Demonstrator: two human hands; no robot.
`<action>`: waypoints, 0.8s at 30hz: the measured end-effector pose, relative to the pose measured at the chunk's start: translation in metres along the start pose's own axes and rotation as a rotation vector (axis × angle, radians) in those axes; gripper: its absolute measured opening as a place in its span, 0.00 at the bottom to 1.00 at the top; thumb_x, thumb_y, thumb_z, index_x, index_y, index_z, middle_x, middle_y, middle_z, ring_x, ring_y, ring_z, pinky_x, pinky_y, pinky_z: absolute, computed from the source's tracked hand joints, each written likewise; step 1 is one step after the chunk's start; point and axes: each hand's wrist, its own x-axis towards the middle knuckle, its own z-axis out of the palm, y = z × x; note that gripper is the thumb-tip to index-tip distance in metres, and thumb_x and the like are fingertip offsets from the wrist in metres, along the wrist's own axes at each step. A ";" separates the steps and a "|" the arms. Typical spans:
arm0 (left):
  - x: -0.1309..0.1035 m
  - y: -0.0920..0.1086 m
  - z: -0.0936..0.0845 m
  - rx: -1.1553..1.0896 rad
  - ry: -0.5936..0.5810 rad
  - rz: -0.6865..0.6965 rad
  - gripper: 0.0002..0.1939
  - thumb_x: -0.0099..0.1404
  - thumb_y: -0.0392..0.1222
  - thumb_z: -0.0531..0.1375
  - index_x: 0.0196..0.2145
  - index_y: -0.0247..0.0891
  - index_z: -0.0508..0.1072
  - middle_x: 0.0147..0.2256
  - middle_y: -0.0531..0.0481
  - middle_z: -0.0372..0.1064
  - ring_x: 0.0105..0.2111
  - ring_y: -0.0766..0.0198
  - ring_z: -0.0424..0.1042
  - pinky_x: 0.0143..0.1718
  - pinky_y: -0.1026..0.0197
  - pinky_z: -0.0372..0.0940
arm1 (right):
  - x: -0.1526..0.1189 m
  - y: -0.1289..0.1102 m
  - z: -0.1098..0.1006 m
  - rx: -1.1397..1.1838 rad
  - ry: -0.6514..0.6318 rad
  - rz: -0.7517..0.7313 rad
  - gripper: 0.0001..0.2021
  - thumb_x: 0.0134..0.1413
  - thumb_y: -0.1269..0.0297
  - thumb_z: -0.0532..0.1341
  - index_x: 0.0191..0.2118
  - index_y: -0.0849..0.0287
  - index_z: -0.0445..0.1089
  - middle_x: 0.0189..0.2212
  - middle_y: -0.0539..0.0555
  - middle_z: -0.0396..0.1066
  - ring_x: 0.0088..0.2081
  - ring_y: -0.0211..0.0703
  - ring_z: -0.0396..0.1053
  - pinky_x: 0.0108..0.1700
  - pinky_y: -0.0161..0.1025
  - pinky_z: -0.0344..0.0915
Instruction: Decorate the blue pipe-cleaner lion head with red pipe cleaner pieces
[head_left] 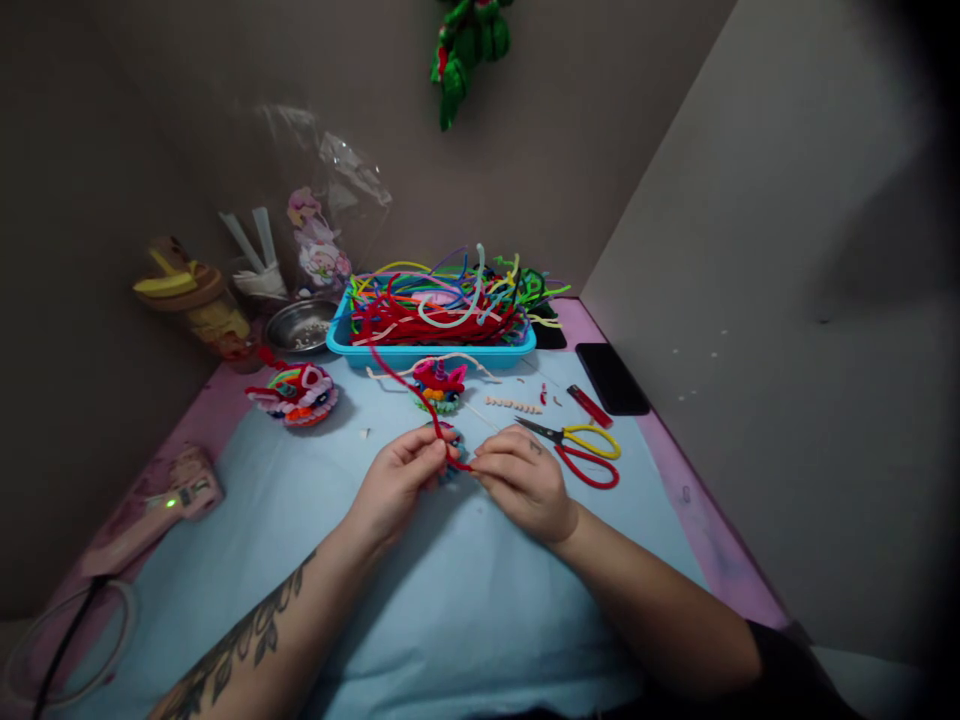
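A red pipe cleaner (411,384) runs between my hands above the blue-covered table. My left hand (405,470) pinches it, and its long free part rises toward the blue tray. At the other end, my right hand (523,478) closes thumb and fingers on its tip. Just behind my fingers sits a small colourful pipe-cleaner figure (441,384) with a pink-red top. Another piece, partly hidden by my left fingers, lies below it. Scissors (574,447) with one yellow and one red handle lie open to the right of my right hand.
A blue tray (431,352) full of pipe cleaners stands at the back. A finished-looking colourful figure (296,393) and a pink glue gun (161,510) are at left, near a metal bowl (298,326) and a cup (214,315). A black phone (611,378) lies at right.
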 end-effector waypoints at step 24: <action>-0.003 0.007 0.000 0.598 -0.229 0.122 0.12 0.57 0.46 0.61 0.22 0.38 0.77 0.17 0.52 0.63 0.18 0.67 0.58 0.19 0.66 0.52 | -0.002 0.003 0.006 -0.080 -0.024 0.105 0.06 0.52 0.74 0.59 0.33 0.56 0.71 0.29 0.53 0.68 0.34 0.42 0.65 0.38 0.42 0.66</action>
